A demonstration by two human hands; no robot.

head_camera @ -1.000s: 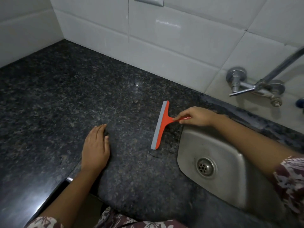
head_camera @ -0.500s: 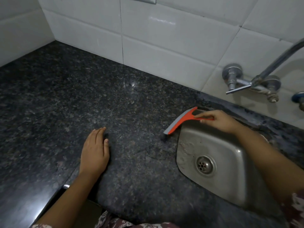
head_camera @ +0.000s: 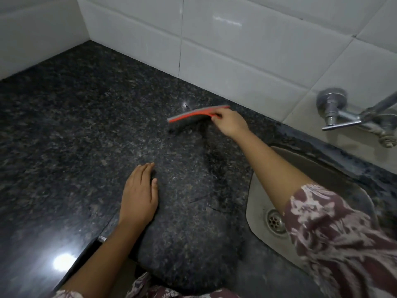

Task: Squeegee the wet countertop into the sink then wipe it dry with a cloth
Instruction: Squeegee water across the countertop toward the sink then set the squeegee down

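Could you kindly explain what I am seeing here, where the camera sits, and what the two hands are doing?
There is no machine here: a person wears one wide-angle camera on the head, looking down at their own bare hands, and every picture comes from it. The right hand grips the handle of an orange squeegee over the dark speckled countertop, near the white tiled wall. The left hand lies flat on the countertop, holding nothing. To the right is a steel sink with a drain, and a tap is fixed to the wall above it. No cloth is in view.
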